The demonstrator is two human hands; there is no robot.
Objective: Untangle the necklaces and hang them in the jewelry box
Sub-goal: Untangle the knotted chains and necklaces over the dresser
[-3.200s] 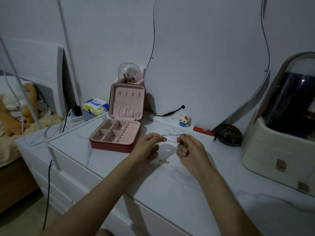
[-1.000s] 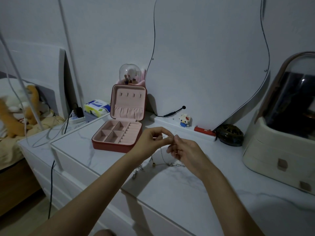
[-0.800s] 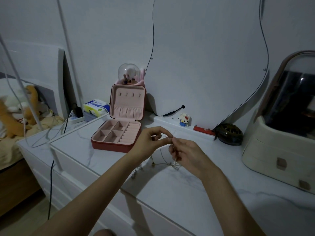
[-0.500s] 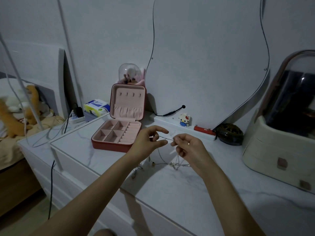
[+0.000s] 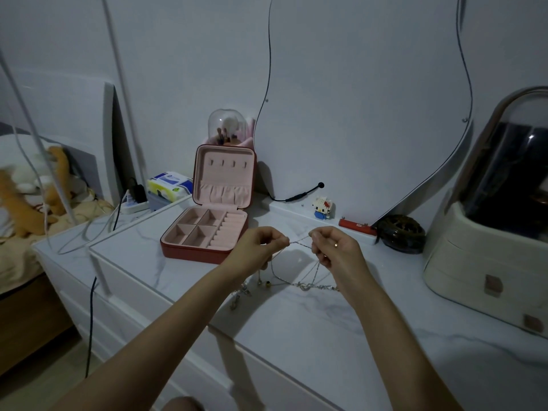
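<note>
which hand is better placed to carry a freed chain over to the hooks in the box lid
Probably the left hand: it sits nearer the open jewelry box, whose hooks are up to its left. The right hand would cross over. Both pinch the necklaces.

The thin silvery metal necklace chains [image 5: 299,284] glinted with a fine, linked texture. The square red jewelry box [image 5: 207,229] had a smooth, faintly sheened outer shell, possibly faux leather, and a matt pink velvety cloth lining. The white marble-patterned dresser top [image 5: 311,336] was smooth and glossy, with grey veining. The cream plastic cosmetic cabinet [image 5: 486,262] looked smooth and semi-gloss beneath a clear, reflective dome cover. The dark round woven-pattern dish [image 5: 401,234] was shiny. The clear domed brush holder [image 5: 226,126] appeared to be glossy plastic or glass.
</note>
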